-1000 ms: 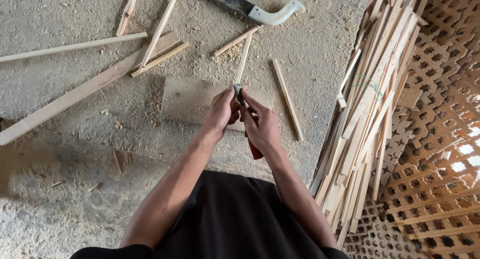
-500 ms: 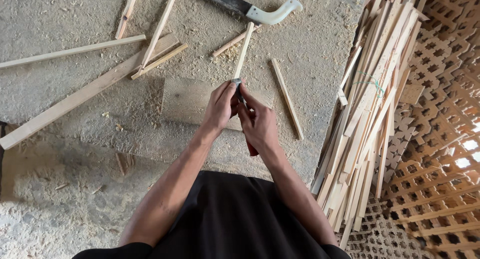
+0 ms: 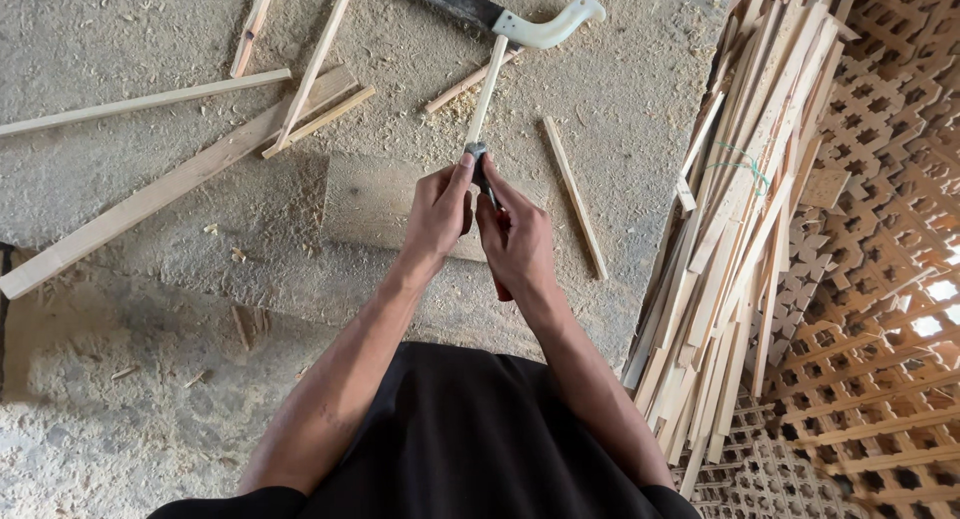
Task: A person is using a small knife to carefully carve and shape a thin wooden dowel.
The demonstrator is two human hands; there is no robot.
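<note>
On the floor, far left: a long wooden plank [image 3: 170, 189] lies slantwise across the dusty concrete, with thinner wooden strips [image 3: 150, 101] crossing over its upper end.
Floor surface: sawdust and small chips are scattered all about.
Middle, under the hands: a flat wooden board [image 3: 375, 204] lies on the floor as a work base.
Left hand [image 3: 437, 214]: curled, fingertips pinched around the metal top of a tool [image 3: 480, 169], thumb pressed at its side.
Thin stick [image 3: 487, 84]: stands off from the tool's tip, pointing away toward the saw; whether the fingers touch it I cannot tell.
Right hand [image 3: 515, 244]: closed around the tool's red handle, whose end shows just below the palm.
Above the hands: a saw [image 3: 500, 14] with a dark blade and pale handle lies near the stick's far end.
Just right of the hands: a loose stick [image 3: 575, 197] lies beside the board.
Right: a leaning bundle of slats [image 3: 740, 219], tied with green string.
Far right: wooden lattice panels [image 3: 880, 279], partly hidden behind the bundle.
</note>
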